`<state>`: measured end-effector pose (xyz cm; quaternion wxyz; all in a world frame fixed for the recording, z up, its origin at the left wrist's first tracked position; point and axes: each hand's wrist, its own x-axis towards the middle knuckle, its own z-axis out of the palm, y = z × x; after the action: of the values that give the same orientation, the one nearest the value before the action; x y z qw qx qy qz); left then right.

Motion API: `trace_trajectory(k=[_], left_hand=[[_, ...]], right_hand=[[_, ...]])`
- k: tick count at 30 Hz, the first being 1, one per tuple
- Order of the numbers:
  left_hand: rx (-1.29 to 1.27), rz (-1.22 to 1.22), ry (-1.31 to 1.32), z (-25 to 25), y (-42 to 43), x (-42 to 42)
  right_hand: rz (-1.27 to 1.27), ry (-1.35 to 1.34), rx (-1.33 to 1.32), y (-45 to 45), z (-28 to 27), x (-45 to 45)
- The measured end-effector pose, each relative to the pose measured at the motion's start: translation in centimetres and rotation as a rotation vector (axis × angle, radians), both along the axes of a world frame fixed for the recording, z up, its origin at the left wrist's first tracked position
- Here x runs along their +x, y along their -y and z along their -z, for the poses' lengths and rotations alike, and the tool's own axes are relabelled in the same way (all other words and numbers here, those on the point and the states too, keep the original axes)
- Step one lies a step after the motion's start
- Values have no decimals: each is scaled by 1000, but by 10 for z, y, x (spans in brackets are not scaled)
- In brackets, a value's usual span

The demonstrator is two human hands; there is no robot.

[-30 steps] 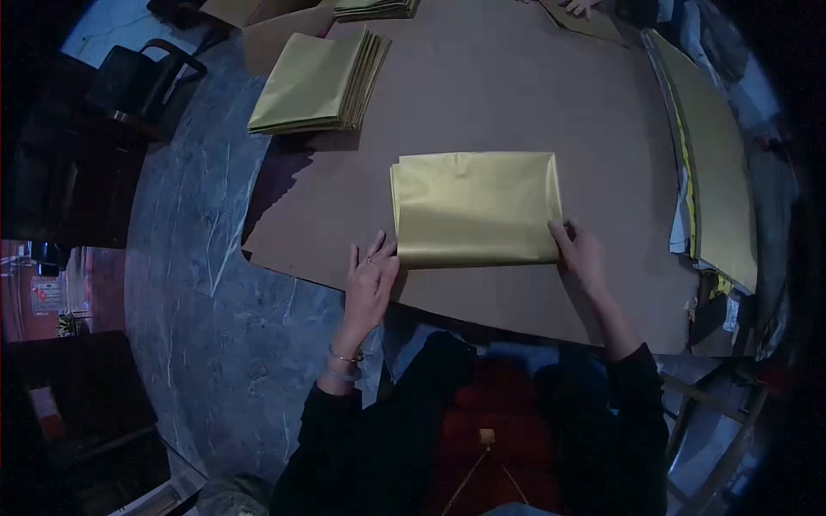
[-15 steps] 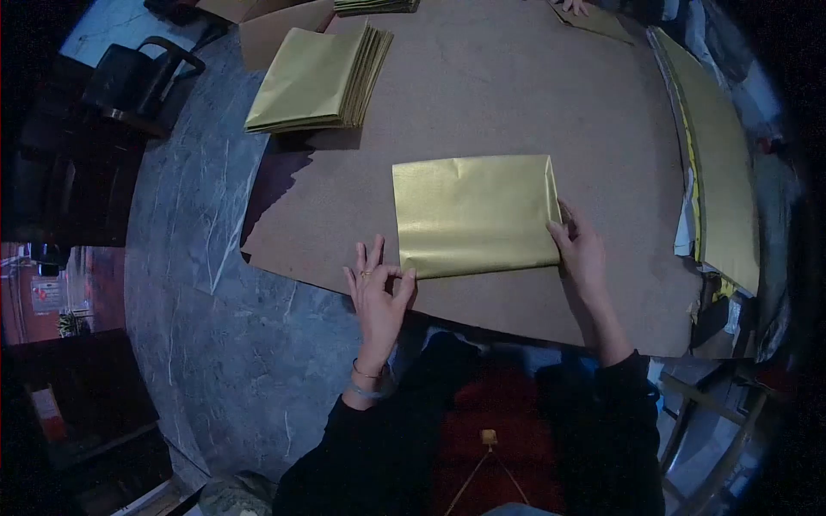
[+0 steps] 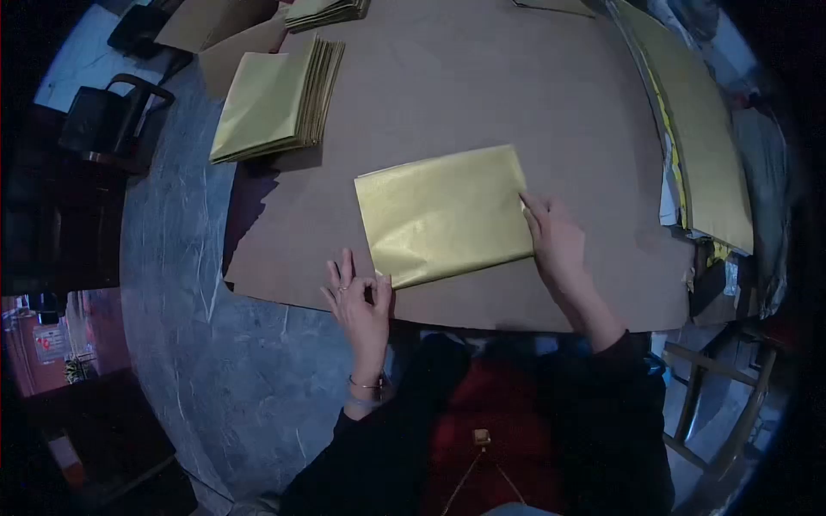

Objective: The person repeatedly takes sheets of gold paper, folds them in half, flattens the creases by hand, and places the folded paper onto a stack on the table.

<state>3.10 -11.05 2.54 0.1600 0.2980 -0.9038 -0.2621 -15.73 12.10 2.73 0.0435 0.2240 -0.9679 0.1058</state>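
A folded sheet of gold paper [image 3: 443,211] lies slightly tilted on the brown tabletop, its left end lower than its right. My left hand [image 3: 357,301] pinches the near left corner between thumb and index finger, the other fingers spread out. Along the right edge of the sheet, my right hand [image 3: 557,241] is closed with its index finger pointing up the fold and touching it. The underside of the right fingers is hidden.
A stack of folded gold paper [image 3: 267,103] stands at the table's left edge, beside an open cardboard box [image 3: 228,52]. Another gold stack [image 3: 327,10] sits further back. Large gold sheets [image 3: 701,129] are piled on the right. A black chair [image 3: 107,120] stands to the left.
The view has shifted, and the gold paper is now turned slightly counterclockwise. My right hand has changed from thumb on top to index finger along the right edge; my left hand keeps its pinch.
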Motion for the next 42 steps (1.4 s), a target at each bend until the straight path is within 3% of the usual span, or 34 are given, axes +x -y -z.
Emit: trace_trajectory(k=[23,33,37,40,42], left_hand=[[-102,-14,-63,5,-4,0],[-33,4,-92,3,-3,0],[-249,449,1,-10,5,-10],[-96,614,-57,1,14,-13],[-202,642,-84,-2,15,-15]], right_hand=[[75,154,-42,9,-10,6],[20,50,-40,6,3,4],[45,52,-5,7,0,6],[24,81,45,8,-5,5],[52,98,36,9,-6,7]])
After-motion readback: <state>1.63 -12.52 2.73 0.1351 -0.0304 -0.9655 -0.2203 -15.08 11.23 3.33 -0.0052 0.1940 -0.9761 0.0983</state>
